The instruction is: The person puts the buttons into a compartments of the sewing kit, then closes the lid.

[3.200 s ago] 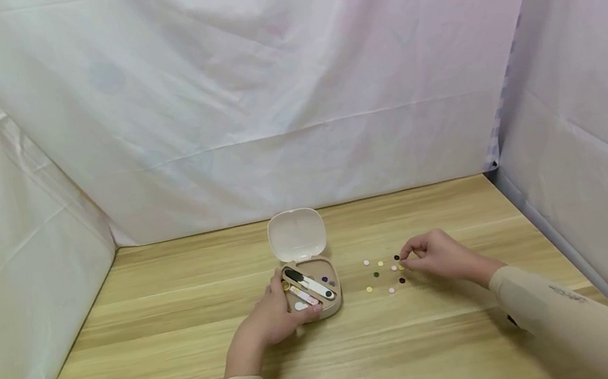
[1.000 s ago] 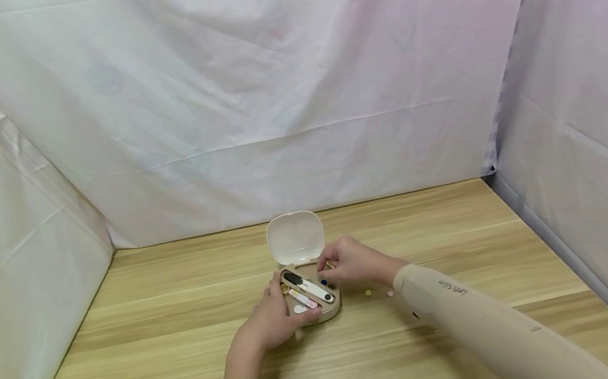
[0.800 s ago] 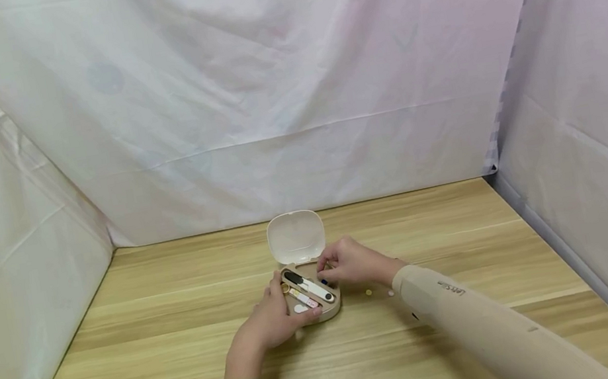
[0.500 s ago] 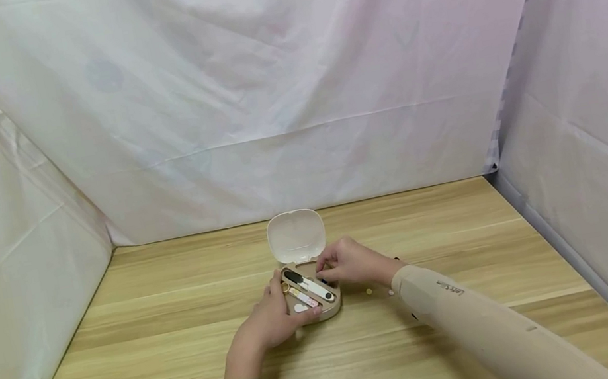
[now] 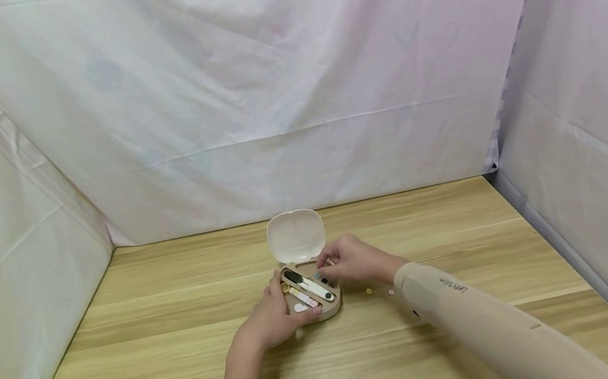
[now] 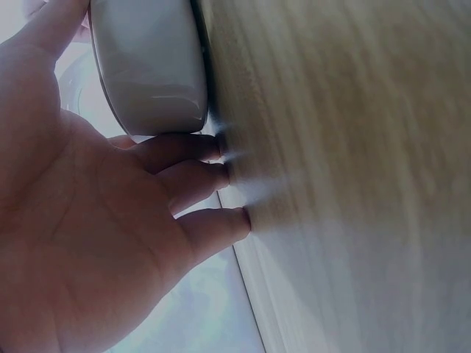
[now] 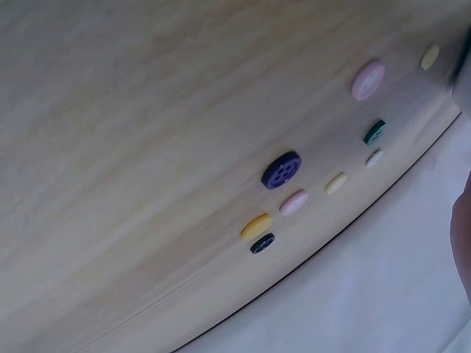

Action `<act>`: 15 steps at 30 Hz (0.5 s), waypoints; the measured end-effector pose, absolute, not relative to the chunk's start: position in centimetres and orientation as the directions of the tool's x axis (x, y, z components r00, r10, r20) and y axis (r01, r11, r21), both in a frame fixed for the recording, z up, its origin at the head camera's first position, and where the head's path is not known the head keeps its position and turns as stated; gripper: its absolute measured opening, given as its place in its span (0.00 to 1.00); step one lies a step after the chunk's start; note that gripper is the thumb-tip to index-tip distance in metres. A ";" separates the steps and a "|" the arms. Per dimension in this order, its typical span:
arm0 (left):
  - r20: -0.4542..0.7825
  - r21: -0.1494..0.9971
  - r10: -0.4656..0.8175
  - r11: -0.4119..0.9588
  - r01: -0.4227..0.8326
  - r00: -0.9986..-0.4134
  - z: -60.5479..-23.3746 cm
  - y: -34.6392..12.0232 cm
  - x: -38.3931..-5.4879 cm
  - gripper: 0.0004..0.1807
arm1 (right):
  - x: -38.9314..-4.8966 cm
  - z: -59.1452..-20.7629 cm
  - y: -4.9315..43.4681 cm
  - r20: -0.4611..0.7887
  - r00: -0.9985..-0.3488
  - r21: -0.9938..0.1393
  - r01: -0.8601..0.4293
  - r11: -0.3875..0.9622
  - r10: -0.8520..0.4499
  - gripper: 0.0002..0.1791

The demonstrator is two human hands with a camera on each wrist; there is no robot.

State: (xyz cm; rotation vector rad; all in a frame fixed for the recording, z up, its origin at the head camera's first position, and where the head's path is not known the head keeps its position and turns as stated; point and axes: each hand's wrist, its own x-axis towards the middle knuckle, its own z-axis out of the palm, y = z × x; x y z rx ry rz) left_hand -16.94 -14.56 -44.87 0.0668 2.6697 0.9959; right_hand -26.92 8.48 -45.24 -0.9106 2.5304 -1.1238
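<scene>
A beige sewing box [image 5: 330, 310] stands with its pale lid [image 5: 296, 236] raised. My left hand [image 5: 268, 321] holds its left side, thumb along the front edge; in the left wrist view the other fingers reach down past the box to the tabletop. Inside lie black-and-white thread snips [image 5: 317, 290], a slim patterned strip [image 5: 302, 297] with a gold ring, and a white disc [image 5: 300, 308]. Over the right compartment, my right hand [image 5: 355, 261] has thumb and fingertips pinched together, with a small teal button [image 5: 317, 275] showing at the tips. A dark button [image 5: 324, 280] lies just below them.
On the wooden table [image 5: 155, 348] right of the box lie several loose buttons, among them a purple one [image 7: 281, 170], a pink one [image 7: 368, 80] and a green one [image 7: 374, 132]. My right forearm hides most of them in the head view. White cloth [image 5: 286, 85] encloses the back and sides.
My right hand has come left from the loose buttons to the box's right compartment, and just now lifted slightly, with the teal button coming into sight. My left hand stays on the box.
</scene>
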 end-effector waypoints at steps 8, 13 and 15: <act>-0.251 0.646 0.140 0.761 -0.058 -0.958 -44.7 -14.5 -16.8 0.72 | -26.8 -44.5 9.0 0.021 -0.788 -0.737 -0.428 0.523 -0.615 0.04; -0.247 0.645 0.143 0.763 -0.052 -0.958 -44.7 -14.5 -16.8 0.72 | -27.0 -44.3 9.4 0.044 -0.783 -0.713 -0.459 0.529 -0.620 0.04; -0.246 0.645 0.145 0.762 -0.051 -0.958 -44.8 -14.5 -16.9 0.72 | -27.1 -44.4 9.7 0.051 -0.783 -0.706 -0.467 0.533 -0.620 0.05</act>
